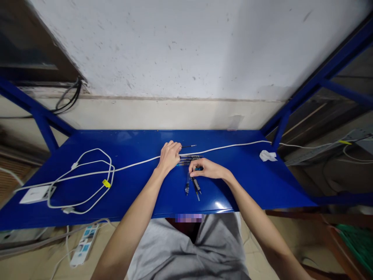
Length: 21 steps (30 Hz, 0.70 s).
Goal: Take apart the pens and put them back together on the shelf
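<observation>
Cannot tell left grip (170, 155) or right grip (207, 168), mid-frame, as clenched or released; just below, count two pens (196, 184); rightward, one crumpled paper (267, 156).

We see a blue table (239, 190) and pens (197, 184) in black, grey and clear, with touches of blue. The cable (136, 163), box (36, 194) and tissue (267, 156) are white, one tag (106, 183) yellow. Our clothes (163, 249) are grey; the wall (163, 50) is white, dark-speckled, and cream lower down.
</observation>
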Each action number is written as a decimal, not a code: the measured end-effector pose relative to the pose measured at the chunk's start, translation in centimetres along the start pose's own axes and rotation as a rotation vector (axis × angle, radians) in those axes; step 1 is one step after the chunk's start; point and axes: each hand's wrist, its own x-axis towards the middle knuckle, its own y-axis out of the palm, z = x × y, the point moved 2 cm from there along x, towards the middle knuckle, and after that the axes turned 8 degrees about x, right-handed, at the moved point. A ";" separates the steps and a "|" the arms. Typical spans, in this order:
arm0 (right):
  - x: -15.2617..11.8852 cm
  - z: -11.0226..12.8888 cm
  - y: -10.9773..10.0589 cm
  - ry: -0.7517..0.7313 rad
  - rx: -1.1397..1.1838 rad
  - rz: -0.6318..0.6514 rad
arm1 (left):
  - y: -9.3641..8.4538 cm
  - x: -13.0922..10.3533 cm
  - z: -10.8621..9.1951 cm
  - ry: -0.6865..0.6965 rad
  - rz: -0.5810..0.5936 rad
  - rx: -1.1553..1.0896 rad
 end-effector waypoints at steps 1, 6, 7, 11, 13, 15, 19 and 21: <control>-0.3 0.1 -0.1 0.008 0.016 -0.041 | 0.0 0.0 0.0 0.011 0.004 0.004; -2.3 0.2 0.5 0.196 -0.057 -0.300 | 0.1 0.0 -0.3 0.056 0.002 0.015; -2.8 0.4 0.9 0.220 -0.138 -0.335 | 0.0 0.0 -0.4 0.062 0.004 0.016; -3.3 1.5 2.1 0.237 -0.481 -0.389 | -0.1 0.0 -0.7 0.083 0.004 0.013; -3.1 1.9 2.4 0.279 -0.521 -0.382 | -0.1 -0.1 -0.8 0.108 -0.006 -0.003; -2.6 2.2 2.4 0.344 -0.513 -0.363 | -0.1 -0.2 -0.9 0.144 -0.002 -0.032; -1.9 2.6 2.2 0.417 -0.508 -0.321 | 0.0 -0.3 -1.1 0.205 0.021 -0.087; -1.8 2.7 2.1 0.432 -0.497 -0.303 | 0.1 -0.2 -1.1 0.217 0.020 -0.100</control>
